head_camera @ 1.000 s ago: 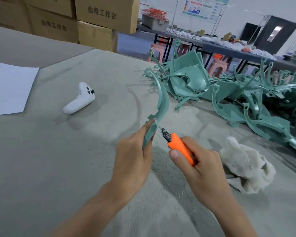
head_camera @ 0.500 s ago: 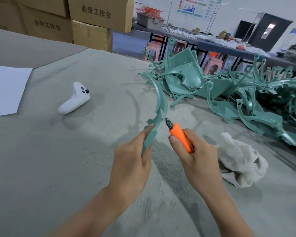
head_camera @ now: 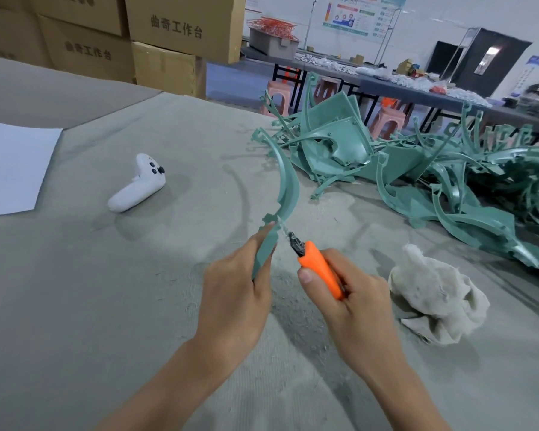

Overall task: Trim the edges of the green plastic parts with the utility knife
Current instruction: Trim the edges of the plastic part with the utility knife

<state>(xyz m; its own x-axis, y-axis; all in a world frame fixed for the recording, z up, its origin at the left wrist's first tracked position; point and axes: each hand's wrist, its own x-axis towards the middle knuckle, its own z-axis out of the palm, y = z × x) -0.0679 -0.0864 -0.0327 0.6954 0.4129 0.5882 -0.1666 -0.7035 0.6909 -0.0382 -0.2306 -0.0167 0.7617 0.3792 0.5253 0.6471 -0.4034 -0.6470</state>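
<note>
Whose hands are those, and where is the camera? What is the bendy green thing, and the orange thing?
There is no machine here: these are a person's two bare hands. The camera sits on the person's head and looks down, so you see what they see. The left hand grips a curved green plastic part by its lower end. The right hand holds an orange utility knife, with its blade at the part's edge to trim it. They work over a grey table. On it lie a pile of green parts to the right, a crumpled pale rag, a white controller and a sheet of white paper. Cardboard boxes stand behind.
</note>
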